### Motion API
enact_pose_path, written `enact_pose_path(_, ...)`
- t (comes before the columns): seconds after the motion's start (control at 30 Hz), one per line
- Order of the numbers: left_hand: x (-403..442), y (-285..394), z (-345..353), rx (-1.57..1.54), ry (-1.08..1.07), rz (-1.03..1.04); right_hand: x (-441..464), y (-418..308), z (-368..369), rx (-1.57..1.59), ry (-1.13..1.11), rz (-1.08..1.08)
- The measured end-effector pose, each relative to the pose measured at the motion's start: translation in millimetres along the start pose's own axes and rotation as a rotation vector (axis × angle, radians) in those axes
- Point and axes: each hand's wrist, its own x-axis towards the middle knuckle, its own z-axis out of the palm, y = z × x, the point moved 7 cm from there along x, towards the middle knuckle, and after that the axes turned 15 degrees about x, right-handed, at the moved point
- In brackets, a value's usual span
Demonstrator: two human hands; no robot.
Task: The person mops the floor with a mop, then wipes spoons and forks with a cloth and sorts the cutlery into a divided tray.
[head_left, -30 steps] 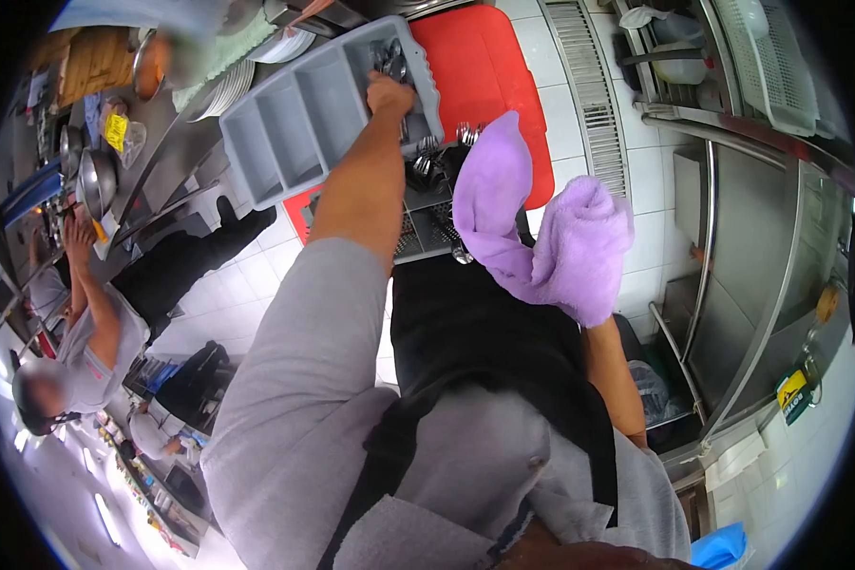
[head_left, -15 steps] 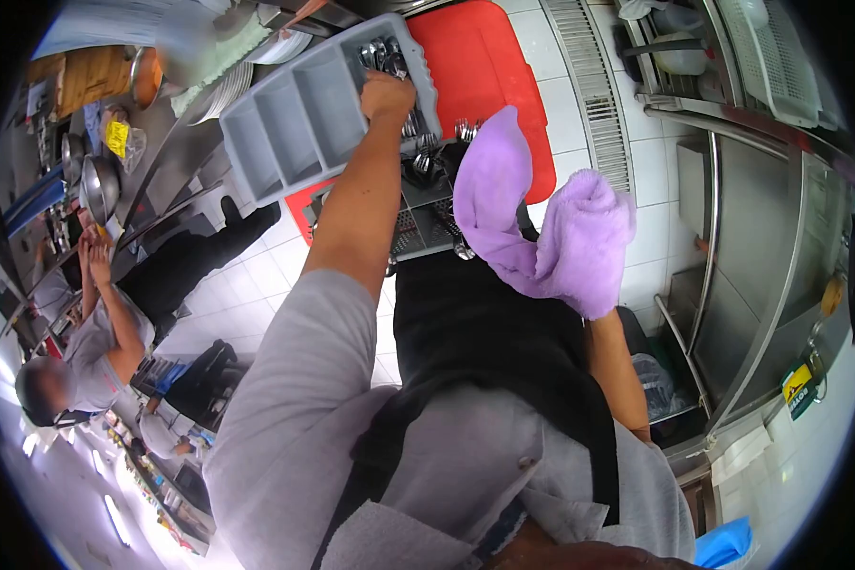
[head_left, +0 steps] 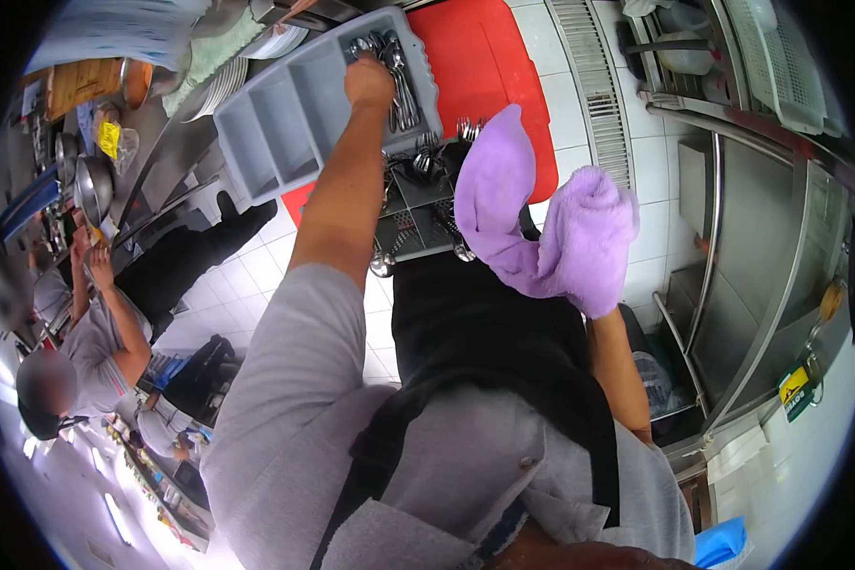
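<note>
My left hand (head_left: pixel 369 84) reaches into the right-hand compartment of a grey cutlery tray (head_left: pixel 286 109). Its fingers are closed around spoons (head_left: pixel 362 46), whose bowls stick out past the fingertips; the fingertips themselves are hidden. More metal cutlery (head_left: pixel 404 90) lies beside it in that compartment. A purple towel (head_left: pixel 579 237) covers my right hand, which grips it from beneath, and one end of the cloth droops over a dark divided cutlery basket (head_left: pixel 410 198). Forks (head_left: pixel 426 152) and spoons (head_left: pixel 381 263) show in and around that basket, nearest my body.
A red plastic lid or tray (head_left: pixel 484 57) lies under the grey tray. Stacked plates (head_left: pixel 220 90) and metal bowls (head_left: pixel 95 190) stand on the left counter. Steel shelving (head_left: pixel 731 123) lines the right. A co-worker (head_left: pixel 104 351) stands at the left, with another person behind.
My left hand has shifted left and slightly farther away within the compartment, uncovering cutlery on its right. The towel and my right arm are almost unmoved.
</note>
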Motion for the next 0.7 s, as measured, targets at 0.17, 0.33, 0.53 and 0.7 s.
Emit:
enact_pose_path(0.17,4,-2,2,0.077,-0.011,0.046,3,3,4,0.011,0.006,-0.010)
enact_pose_path(0.33,-44,1,-50,0.087,0.001,0.026,2,-4,-1,0.006,0.026,-0.025)
enact_pose_path(0.53,-154,-67,-111,-0.530,0.209,-0.038,0,-22,-23,-0.033,0.034,-0.064)
enact_pose_path(0.7,-292,-71,-80,-0.912,-0.118,-0.114,2,-66,-50,-0.101,0.037,-0.157)
